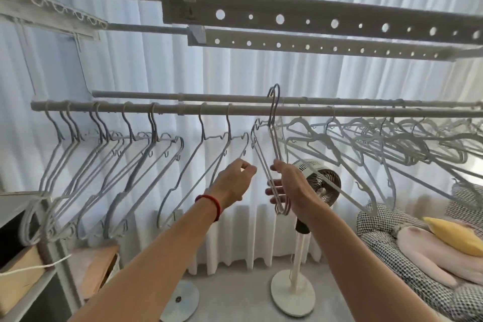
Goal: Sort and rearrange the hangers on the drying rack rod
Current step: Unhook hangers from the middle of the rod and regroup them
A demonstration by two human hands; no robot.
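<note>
A grey rod [167,110] runs across the view at mid height, with a second rod [136,94] just behind it. Several thin wire hangers [125,154] hang spaced along its left half. Thicker white hangers [366,138] crowd the right half. My right hand [287,183] grips a thin wire hanger [273,123] by its lower bars, its hook lifted above the rod, off it. My left hand [235,180] pinches the lower bar of a hanging wire hanger [217,149] beside it.
Two perforated ceiling rack bars [326,22] run overhead. A standing fan [313,183] is behind my right hand, on a white pole with a round base. A checked cushion seat [418,256] with a yellow pillow lies at right. Wooden boxes and a shelf stand at lower left. White curtains fill the background.
</note>
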